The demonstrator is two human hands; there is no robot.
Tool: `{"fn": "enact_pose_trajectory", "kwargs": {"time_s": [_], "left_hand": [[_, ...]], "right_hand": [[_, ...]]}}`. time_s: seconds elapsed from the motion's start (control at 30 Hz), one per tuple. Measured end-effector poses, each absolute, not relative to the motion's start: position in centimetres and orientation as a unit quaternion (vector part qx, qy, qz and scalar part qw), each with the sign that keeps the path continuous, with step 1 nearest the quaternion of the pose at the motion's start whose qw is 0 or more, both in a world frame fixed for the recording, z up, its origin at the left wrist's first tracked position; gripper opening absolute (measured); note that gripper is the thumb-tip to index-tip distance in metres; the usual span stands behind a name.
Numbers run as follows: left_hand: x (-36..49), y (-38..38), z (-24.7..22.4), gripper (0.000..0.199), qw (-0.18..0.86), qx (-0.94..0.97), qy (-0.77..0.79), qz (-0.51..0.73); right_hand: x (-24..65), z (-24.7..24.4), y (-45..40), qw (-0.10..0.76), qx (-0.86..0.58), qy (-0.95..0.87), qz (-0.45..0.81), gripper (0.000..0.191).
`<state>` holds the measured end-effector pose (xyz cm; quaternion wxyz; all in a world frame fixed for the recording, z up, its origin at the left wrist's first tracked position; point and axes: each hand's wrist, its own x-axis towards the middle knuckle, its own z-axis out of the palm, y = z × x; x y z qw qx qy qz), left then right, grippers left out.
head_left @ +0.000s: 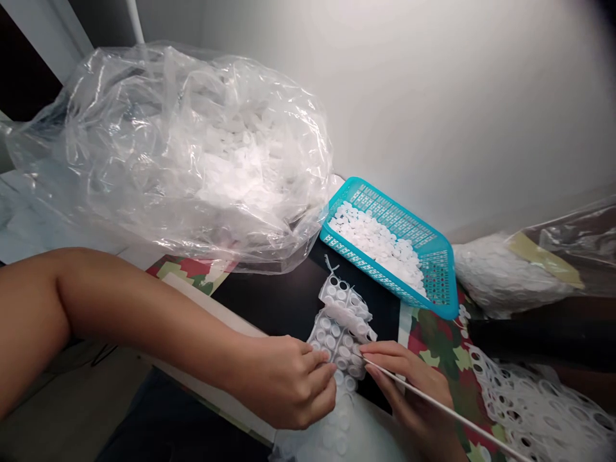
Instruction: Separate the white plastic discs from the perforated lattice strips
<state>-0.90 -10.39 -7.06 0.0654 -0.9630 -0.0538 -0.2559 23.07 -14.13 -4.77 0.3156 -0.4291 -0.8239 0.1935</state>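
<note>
A sheet of white, translucent round plastic pieces [332, 330] lies on a dark surface in front of me, with loose torn edges and a strip folded across it. My left hand [301, 388] is closed, its fingertips pinching the sheet's left side. On the other side my right hand [414, 382] is closed too, thumb and forefinger at the sheet's edge. A long thin white stick [447, 409] runs back from those fingertips across the hand to the lower right. More round pieces [341, 417] trail below, between my hands.
Behind the sheet stands a turquoise basket [445, 256] with many small white discs [380, 244]. A large clear plastic bag [192, 154] of white pieces fills the back left. At right are another filled bag [514, 273] and a heap of perforated white sheets [543, 404].
</note>
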Motion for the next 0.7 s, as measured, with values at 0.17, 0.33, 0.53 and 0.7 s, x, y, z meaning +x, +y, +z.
{"fn": "enact_pose_trajectory", "kwargs": {"time_s": [0.17, 0.33, 0.53, 0.7], "left_hand": [[-1.2, -10.0, -6.3, 0.029, 0.072, -0.965, -0.011, -0.251], [-1.0, -9.4, -6.8, 0.039, 0.024, -0.974, 0.012, -0.224], [-1.1, -9.3, -7.0, 0.038, 0.008, -0.976, 0.02, -0.218], [-0.8, -9.1, -7.1, 0.039, -0.002, -0.979, 0.011, -0.203]], "right_hand": [[22.5, -4.6, -13.7, 0.282, -0.402, -0.847, 0.204, 0.013], [22.8, -4.8, -13.7, 0.262, -0.396, -0.856, 0.204, 0.014], [23.1, -4.9, -13.8, 0.251, -0.391, -0.857, 0.223, 0.017], [23.1, -4.7, -14.0, 0.256, -0.388, -0.856, 0.224, 0.016]]}}
